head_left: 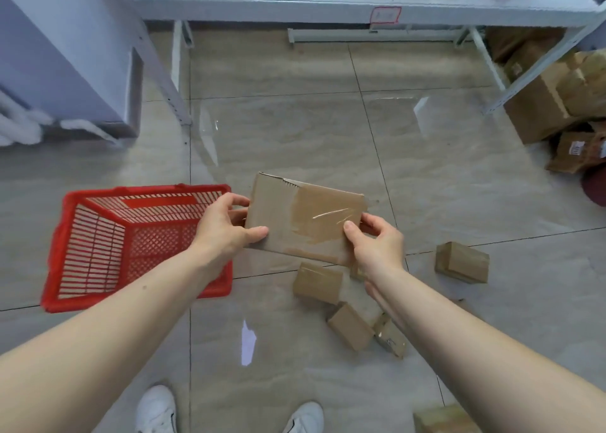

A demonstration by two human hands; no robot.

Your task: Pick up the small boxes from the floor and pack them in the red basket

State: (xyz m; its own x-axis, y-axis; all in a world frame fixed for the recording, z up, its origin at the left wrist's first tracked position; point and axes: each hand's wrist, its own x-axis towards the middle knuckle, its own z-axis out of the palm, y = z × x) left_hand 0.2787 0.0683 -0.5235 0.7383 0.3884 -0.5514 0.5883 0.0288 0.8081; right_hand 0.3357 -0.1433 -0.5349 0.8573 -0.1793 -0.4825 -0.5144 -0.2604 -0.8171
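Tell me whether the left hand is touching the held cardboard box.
Touching. The head view shows the left hand gripping the cardboard box, thumb on top.

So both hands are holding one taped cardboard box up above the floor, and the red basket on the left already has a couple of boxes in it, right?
Not quite. The head view shows the red basket holds no boxes; only its bare slatted walls and floor show. The rest stands: the left hand and right hand hold one taped cardboard box above the floor, with the basket on the left.
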